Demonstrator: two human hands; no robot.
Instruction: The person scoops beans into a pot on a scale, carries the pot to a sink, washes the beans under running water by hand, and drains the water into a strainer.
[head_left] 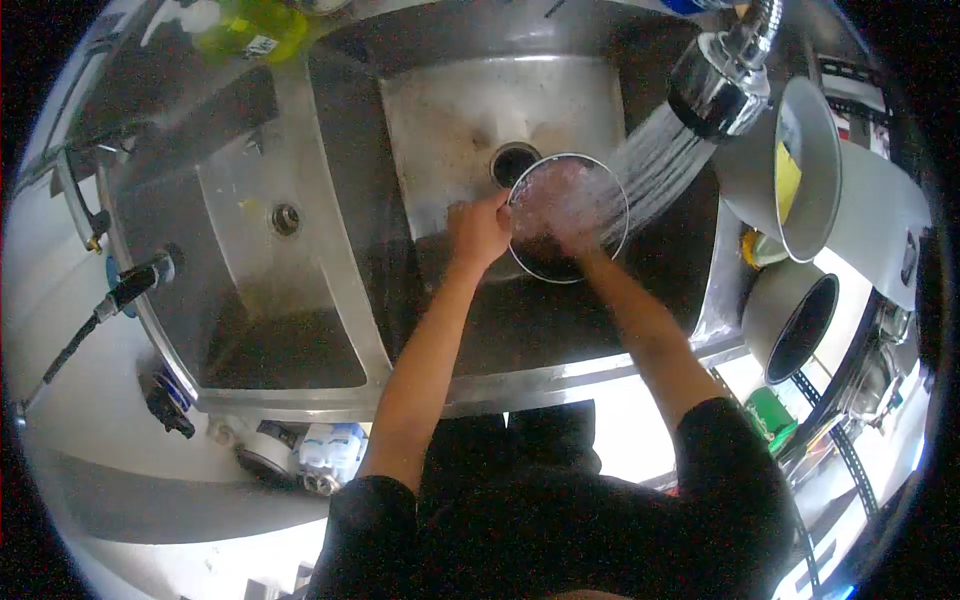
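My left hand (pixel 482 230) is closed on the near-left rim of a round vessel with a shiny metal rim (pixel 570 281); whether it is a pot or a bowl I cannot tell. It is held over the right sink basin (pixel 450 105), beside the drain (pixel 515 165). Inside the vessel is my right hand (pixel 575 232), its fingers blurred behind splashing water. From the upper right, a chrome spray head (pixel 715 85) sends a wide stream of water into the vessel and onto that hand. The vessel's contents are hidden by water.
A divider (pixel 320 190) separates this basin from the left basin (pixel 235 190). Large pale pots (pixel 810 170) and a smaller pot (pixel 760 320) crowd the right side. A yellow-green bottle (pixel 255 30) stands at the back left. A black-handled hose (pixel 130 285) hangs at the left edge.
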